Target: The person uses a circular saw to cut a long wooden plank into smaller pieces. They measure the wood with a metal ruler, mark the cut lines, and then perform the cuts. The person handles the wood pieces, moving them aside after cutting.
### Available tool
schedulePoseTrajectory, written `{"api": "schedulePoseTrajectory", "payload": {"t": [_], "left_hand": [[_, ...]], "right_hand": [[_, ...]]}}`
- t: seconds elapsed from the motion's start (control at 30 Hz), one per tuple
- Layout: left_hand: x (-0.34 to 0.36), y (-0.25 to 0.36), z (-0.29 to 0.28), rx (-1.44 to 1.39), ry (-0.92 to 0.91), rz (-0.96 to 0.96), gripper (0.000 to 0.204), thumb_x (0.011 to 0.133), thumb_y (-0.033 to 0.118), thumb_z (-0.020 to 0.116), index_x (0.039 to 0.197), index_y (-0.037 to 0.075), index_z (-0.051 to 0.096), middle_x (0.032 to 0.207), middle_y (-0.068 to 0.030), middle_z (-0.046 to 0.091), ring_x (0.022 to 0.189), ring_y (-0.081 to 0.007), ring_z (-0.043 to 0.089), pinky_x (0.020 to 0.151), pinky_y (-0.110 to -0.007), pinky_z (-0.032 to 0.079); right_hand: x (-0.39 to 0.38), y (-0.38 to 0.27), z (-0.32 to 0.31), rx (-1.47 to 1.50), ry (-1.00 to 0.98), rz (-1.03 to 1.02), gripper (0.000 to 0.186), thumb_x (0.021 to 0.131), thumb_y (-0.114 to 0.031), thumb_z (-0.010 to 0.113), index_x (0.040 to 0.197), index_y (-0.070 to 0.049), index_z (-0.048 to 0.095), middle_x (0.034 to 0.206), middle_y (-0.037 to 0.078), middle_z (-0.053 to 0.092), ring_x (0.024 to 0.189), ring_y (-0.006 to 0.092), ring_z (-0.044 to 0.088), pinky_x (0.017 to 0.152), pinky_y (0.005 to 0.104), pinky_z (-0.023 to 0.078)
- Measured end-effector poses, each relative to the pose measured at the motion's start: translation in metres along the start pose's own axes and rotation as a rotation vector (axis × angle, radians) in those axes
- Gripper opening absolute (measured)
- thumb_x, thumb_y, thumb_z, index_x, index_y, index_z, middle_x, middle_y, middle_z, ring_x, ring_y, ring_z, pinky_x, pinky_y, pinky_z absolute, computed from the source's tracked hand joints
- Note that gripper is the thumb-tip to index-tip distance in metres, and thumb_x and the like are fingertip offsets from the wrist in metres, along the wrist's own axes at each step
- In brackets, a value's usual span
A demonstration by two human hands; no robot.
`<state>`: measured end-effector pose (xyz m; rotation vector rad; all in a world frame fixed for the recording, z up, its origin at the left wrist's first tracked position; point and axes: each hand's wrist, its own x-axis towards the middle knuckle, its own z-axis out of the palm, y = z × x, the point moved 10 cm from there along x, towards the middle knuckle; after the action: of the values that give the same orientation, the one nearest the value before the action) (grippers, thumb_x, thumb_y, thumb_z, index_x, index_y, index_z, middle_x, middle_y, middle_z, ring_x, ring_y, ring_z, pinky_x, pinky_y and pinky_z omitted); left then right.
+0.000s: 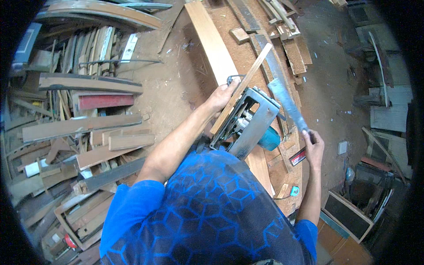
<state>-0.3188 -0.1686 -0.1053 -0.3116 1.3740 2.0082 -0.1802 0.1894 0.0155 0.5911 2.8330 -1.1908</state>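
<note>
My left hand (221, 98) grips a narrow wooden strip (255, 66) along the side of an upturned circular saw (247, 123), which has a grey metal base and teal motor housing. A black looped piece shows at my fingertips. My right hand (312, 145), fingers closed, holds a long, flat grey-blue blade-like piece (285, 99), blurred, right of the saw. Just below that hand is a red and black object (297, 157); whether it joins the blade, I cannot tell. The saw rests over a long pale board (207, 42) on a rough wooden bench (289, 172).
A small teal tape measure (294, 191) lies low on the bench; offcuts (282, 17) lie at its far end. Piled boards and frames (84, 123) crowd the left floor. Panels (388, 97) and a framed black board (346, 213) stand on the right.
</note>
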Motion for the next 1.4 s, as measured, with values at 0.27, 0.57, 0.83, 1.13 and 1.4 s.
{"api": "schedulePoseTrajectory", "payload": {"t": [0.27, 0.57, 0.83, 1.13, 1.4], "left_hand": [[-0.018, 0.011, 0.019, -0.075, -0.058, -0.058, 0.051, 0.107, 0.051, 0.048, 0.102, 0.005, 0.068, 0.082, -0.0033, 0.069, 0.067, -0.0119, 0.064, 0.061, -0.028, 0.056], [-0.021, 0.011, 0.012, -0.148, -0.063, 0.005, 0.045, 0.109, 0.043, 0.049, 0.105, 0.004, 0.069, 0.082, -0.0022, 0.067, 0.067, -0.0103, 0.063, 0.062, -0.027, 0.056], [-0.025, 0.014, 0.014, -0.158, -0.056, 0.017, 0.046, 0.108, 0.045, 0.049, 0.103, 0.004, 0.068, 0.082, -0.0027, 0.067, 0.068, -0.0102, 0.063, 0.061, -0.028, 0.055], [-0.019, 0.007, 0.007, -0.176, -0.062, 0.04, 0.044, 0.108, 0.043, 0.05, 0.102, 0.004, 0.068, 0.081, -0.0039, 0.068, 0.067, -0.0111, 0.064, 0.06, -0.028, 0.056], [-0.02, 0.009, 0.011, -0.189, -0.08, 0.024, 0.046, 0.109, 0.044, 0.049, 0.104, 0.003, 0.067, 0.083, -0.0043, 0.069, 0.068, -0.011, 0.065, 0.061, -0.029, 0.057]], "right_hand": [[-0.028, -0.032, 0.03, 0.031, -0.163, 0.001, 0.032, 0.091, -0.028, 0.079, 0.101, 0.002, 0.075, 0.081, 0.006, 0.073, 0.074, 0.0101, 0.062, 0.07, 0.0285, 0.05], [-0.033, -0.043, 0.053, -0.046, -0.262, 0.029, 0.037, 0.09, -0.035, 0.079, 0.103, 0.0, 0.076, 0.082, 0.011, 0.075, 0.073, 0.014, 0.067, 0.069, 0.032, 0.053], [-0.035, -0.041, 0.061, -0.062, -0.272, -0.001, 0.039, 0.089, -0.035, 0.079, 0.106, 0.001, 0.076, 0.088, 0.012, 0.076, 0.079, 0.0162, 0.07, 0.075, 0.0323, 0.054], [-0.039, -0.042, 0.055, -0.109, -0.275, 0.022, 0.041, 0.09, -0.035, 0.079, 0.108, 0.002, 0.076, 0.089, 0.013, 0.077, 0.081, 0.0163, 0.071, 0.075, 0.0328, 0.055], [-0.035, -0.041, 0.052, -0.046, -0.239, -0.016, 0.042, 0.089, -0.037, 0.08, 0.107, 0.001, 0.077, 0.09, 0.013, 0.077, 0.081, 0.0177, 0.072, 0.076, 0.0335, 0.055]]}}
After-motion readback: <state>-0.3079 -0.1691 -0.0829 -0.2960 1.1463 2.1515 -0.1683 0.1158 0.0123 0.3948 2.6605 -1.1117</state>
